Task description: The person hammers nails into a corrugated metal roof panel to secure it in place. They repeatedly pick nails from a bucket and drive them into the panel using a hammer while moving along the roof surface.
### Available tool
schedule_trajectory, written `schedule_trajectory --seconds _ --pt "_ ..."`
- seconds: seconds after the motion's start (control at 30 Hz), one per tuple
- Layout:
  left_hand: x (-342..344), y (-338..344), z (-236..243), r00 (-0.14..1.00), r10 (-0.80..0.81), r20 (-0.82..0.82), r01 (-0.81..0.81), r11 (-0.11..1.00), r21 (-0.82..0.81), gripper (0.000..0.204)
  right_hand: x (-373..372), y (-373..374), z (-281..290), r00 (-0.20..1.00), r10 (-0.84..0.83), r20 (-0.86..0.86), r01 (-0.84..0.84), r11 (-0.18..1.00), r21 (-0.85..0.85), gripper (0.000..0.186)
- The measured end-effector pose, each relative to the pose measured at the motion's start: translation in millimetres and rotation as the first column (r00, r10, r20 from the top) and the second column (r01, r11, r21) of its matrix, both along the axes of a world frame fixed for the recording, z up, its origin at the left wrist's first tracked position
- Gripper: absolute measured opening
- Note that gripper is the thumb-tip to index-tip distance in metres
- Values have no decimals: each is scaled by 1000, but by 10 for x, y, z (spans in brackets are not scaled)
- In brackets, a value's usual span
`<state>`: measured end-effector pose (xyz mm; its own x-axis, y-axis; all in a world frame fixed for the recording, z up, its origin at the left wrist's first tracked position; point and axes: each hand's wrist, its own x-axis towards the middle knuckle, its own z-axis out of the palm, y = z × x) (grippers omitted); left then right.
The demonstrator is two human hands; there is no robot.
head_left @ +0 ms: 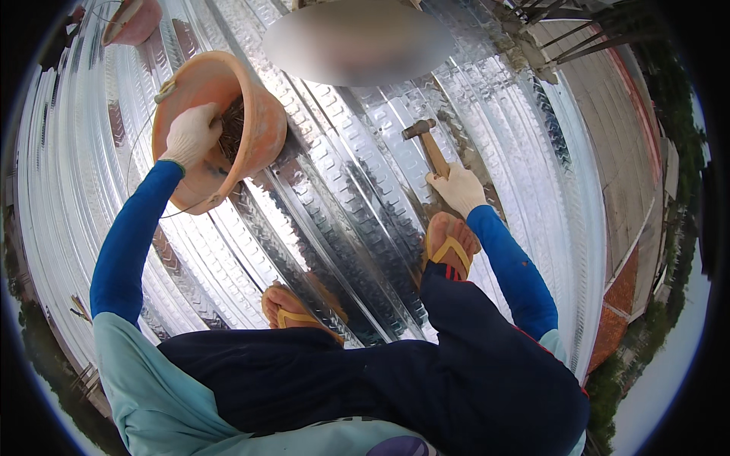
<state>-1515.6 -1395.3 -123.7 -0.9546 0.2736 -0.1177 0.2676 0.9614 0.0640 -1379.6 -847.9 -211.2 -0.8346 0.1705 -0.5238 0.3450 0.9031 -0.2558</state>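
Observation:
My left hand (193,137), in a pale work glove, reaches into an orange bucket (266,125) tipped over on its side. Its fingers are curled beside a heap of thin brown pieces (232,131) that look like nails. What they pinch, if anything, is hidden. In my gloved right hand (459,188) is a hammer, held by its wooden handle (434,154). The dark hammer head (418,128) points away from me, over the shiny corrugated metal sheets (342,167).
I squat on the ribbed sheets in yellow flip-flops (454,247). Another orange bucket (135,21) stands at the far left. Dark rods (578,38) jut out at the far right. Beyond the sheets' right edge lies a lower grey roof (601,114). A blurred patch covers the top middle.

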Motion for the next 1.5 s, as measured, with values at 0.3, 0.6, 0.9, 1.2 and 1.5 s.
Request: schedule_trajectory --seconds 0.3,0.6,0.9,1.2,1.5 --pt "594 173 935 791 382 477 -609 414 677 56 -64 96 82 998 44 45 -39 993 -111 66" --pt "1102 1325 1572 751 -15 660 -661 -1 751 34 67 397 188 996 -65 -56 33 896 -443 43" --pt "934 2003 1486 727 -220 650 -674 -45 738 42 54 833 431 949 -300 -94 200 806 -558 31" --pt "773 2417 1442 695 -111 710 -692 163 703 37 55 1144 400 842 -538 48 417 590 -692 21" --pt "526 3283 1032 627 -112 771 -642 487 593 32 93 1256 254 756 -638 146 467 370 -803 20"
